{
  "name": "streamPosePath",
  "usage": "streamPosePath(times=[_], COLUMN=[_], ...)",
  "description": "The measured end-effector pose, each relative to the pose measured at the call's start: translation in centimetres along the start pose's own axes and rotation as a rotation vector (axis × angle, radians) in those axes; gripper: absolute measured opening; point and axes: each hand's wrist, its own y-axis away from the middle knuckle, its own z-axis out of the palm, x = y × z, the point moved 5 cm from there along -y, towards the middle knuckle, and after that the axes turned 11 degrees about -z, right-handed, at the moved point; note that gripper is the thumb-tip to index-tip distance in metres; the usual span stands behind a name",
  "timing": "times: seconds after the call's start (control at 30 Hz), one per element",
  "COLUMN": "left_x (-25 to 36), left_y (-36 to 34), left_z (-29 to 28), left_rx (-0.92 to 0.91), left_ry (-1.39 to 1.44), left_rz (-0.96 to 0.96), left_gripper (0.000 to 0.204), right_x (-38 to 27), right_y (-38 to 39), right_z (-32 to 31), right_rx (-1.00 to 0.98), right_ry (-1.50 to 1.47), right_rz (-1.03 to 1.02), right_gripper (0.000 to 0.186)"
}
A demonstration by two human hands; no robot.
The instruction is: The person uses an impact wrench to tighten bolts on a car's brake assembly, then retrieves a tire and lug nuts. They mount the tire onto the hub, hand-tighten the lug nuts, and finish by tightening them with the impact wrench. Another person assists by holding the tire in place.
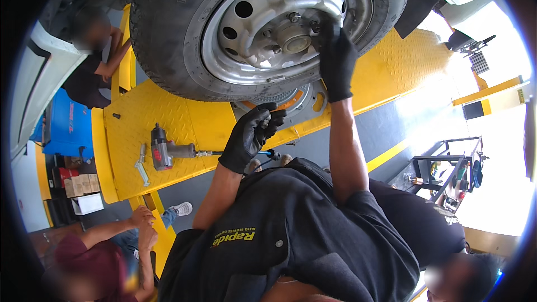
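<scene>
A black tyre (173, 39) on a silver steel wheel (235, 64) stands upright in front of me. Several studs or nuts ring its hub cap (295, 43). My right hand (338, 61), in a black glove, reaches to the hub's right side; its fingertips are smeared by motion, and whether they hold a nut is hidden. Below the tyre, my gloved left hand (253, 134) is closed around small grey metal pieces (265, 122) that look like lug nuts. An impact wrench (162, 151) lies left of it on the yellow platform (207, 126), joined to an air hose.
Beside the impact wrench lies a silver hand tool (142, 166). A round turning plate (305, 98) sits under the tyre. People are at the left (92, 72), lower left (106, 257) and lower right (458, 274). A metal-frame cart (442, 162) stands at the right.
</scene>
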Motion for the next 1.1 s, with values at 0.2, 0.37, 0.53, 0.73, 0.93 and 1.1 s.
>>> streamPosePath(times=[0.2, 0.37, 0.53, 0.73, 0.93, 1.1], left_x=[-0.6, -0.8, -0.7, -1.3, -0.9, 0.4], left_y=[0.9, 1.4, 2.4, 3.4, 5.0, 6.3], left_z=[-0.3, -1.4, -1.9, -3.2, -5.7, -5.2], left_rx=[-0.018, 0.045, 0.013, -0.017, -0.057, -0.004], left_ry=[-0.018, -0.002, 0.008, 0.01, -0.011, 0.054], left_rz=[0.003, 0.018, -0.024, -0.029, 0.079, 0.08], left_gripper=[0.031, 0.031, 0.027, 0.026, 0.029, 0.032], right_x=[3.4, 2.3, 2.5, 4.2, 3.9, 3.2], right_y=[0.6, 0.3, 1.5, 1.5, 1.1, 1.1], right_z=[1.9, 1.3, 1.8, 2.3, 2.3, 2.5], right_rx=[-0.1, 0.112, 0.261, 0.102, 0.13, 0.121], right_ry=[-0.12, -0.004, 0.025, -0.002, -0.186, -0.081], right_rz=[0.266, -0.061, -0.061, 0.192, 0.276, 0.178], right_gripper=[0.041, 0.042, 0.045, 0.049, 0.042, 0.043])
